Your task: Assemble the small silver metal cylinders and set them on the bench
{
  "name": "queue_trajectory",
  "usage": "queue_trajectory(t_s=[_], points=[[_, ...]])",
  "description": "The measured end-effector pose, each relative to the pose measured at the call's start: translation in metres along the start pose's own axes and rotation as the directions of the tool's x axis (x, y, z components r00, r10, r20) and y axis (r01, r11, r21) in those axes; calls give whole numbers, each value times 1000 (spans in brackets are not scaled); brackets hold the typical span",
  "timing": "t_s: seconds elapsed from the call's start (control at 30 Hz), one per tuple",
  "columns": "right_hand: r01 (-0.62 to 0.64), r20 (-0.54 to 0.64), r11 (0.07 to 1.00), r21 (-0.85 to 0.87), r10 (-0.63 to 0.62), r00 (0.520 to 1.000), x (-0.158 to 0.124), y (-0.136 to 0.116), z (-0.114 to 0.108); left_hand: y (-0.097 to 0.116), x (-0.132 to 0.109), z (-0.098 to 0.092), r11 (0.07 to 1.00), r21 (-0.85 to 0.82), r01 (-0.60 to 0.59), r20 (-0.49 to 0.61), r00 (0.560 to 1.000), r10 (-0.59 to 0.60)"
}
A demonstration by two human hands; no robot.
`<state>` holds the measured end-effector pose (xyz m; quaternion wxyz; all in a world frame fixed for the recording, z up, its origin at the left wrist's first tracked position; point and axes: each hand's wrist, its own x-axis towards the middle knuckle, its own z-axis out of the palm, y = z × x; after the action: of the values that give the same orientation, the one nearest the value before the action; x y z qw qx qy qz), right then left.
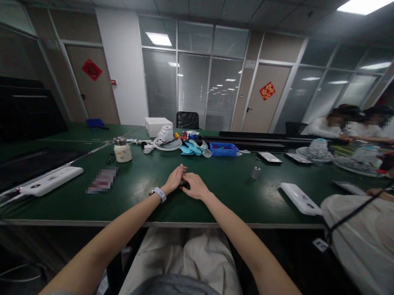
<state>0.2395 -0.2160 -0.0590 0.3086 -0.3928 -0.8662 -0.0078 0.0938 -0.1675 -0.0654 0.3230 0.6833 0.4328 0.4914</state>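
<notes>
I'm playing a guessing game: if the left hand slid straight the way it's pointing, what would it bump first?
Probably the light blue pieces beyond the left hand on the green table; depth is hard to judge.

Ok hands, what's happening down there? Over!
Left hand and right hand together over green table. Dark thing between them, mostly hidden. Metal cylinder off to right.
</notes>
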Motion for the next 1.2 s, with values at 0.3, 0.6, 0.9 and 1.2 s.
queue_trajectory(t_s=[0.3,0.6,0.9,1.2], points=[[-238,-111,958,158,257,960,9,22,2,-13,7,-27,970,-189,154,-60,984,-168],[-342,-80,615,710,554,829,4,55,5,2,-5,-64,993,99,58,437,894,-96],[-339,-49,622,706,520,852,0,53,10,-12,-3,-55,991,119,58,210,974,-83],[-414,-74,724,552,537,840,-2,48,4,-26,8,-53,983,180,31,62,997,-43]])
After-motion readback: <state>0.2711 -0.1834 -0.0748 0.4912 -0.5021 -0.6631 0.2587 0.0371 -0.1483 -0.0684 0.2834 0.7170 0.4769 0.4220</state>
